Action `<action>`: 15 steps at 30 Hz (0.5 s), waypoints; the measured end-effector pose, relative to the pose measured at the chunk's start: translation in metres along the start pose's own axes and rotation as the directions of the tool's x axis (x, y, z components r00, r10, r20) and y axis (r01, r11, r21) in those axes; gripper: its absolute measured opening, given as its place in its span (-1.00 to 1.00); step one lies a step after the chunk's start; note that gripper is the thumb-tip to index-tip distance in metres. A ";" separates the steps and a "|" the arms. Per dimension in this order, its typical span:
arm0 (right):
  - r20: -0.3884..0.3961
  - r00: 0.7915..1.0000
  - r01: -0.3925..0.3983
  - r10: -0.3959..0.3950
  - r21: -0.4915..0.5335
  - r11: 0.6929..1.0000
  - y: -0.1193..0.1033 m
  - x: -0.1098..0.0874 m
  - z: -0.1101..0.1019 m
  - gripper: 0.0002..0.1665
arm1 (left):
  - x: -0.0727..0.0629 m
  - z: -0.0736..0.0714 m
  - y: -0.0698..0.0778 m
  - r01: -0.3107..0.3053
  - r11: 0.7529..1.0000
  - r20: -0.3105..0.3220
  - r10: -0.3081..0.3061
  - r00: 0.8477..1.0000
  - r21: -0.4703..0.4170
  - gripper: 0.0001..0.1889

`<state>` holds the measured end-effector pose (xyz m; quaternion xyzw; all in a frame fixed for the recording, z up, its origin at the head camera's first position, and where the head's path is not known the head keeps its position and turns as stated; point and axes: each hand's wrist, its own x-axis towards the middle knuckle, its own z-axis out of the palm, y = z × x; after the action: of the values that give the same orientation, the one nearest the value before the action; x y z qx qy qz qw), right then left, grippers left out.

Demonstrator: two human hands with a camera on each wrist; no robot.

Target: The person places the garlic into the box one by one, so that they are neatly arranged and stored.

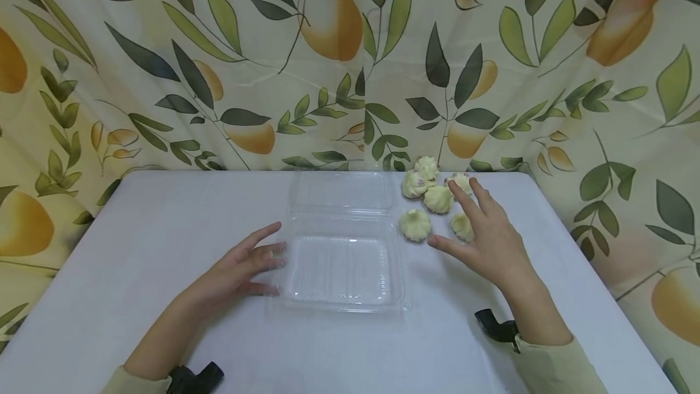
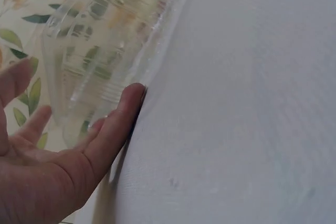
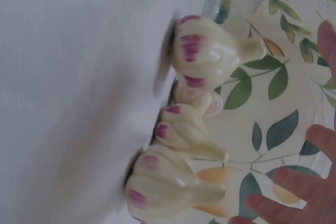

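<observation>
A clear plastic clamshell box (image 1: pixel 341 269) lies on the table with its lid (image 1: pixel 341 192) folded back. Nothing is inside it. At its left side is my left hand (image 1: pixel 235 272), fingers spread and tips at the rim; whether they touch is hard to tell. In the left wrist view the box (image 2: pixel 105 40) rises just beyond the fingers. Several garlic bulbs (image 1: pixel 415 225), pale with purple patches, sit right of the box. My right hand (image 1: pixel 492 242) hovers beside them with fingers spread, holding nothing. The right wrist view shows a near garlic bulb (image 3: pixel 202 51) and the fingertips (image 3: pixel 296 182) apart from it.
A white cloth covers the table (image 1: pixel 164 230). Behind it hangs a curtain (image 1: pixel 219 78) printed with leaves and fruit. Each wrist carries a black camera mount, such as the right one (image 1: pixel 494 325).
</observation>
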<state>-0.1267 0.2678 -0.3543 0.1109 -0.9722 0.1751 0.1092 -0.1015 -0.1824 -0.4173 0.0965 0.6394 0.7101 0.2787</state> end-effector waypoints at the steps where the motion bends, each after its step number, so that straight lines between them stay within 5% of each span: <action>1: -0.005 1.000 -0.001 0.001 0.015 1.000 0.000 0.000 0.001 0.23 | 0.000 0.001 -0.002 0.001 1.000 0.002 -0.001 1.000 -0.024 -0.33; 8: -0.075 0.997 0.028 -0.021 0.098 0.995 -0.003 0.004 0.011 0.13 | 0.001 0.005 -0.007 0.007 0.998 0.000 -0.007 1.000 -0.056 -0.24; 15: -0.026 1.000 0.015 -0.012 0.105 0.994 -0.010 0.002 0.016 0.13 | 0.003 0.006 -0.008 0.011 0.999 -0.009 -0.012 1.000 -0.048 -0.25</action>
<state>-0.1287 0.2530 -0.3652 0.1207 -0.9594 0.2267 0.1169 -0.0990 -0.1753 -0.4248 0.0826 0.6241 0.7240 0.2820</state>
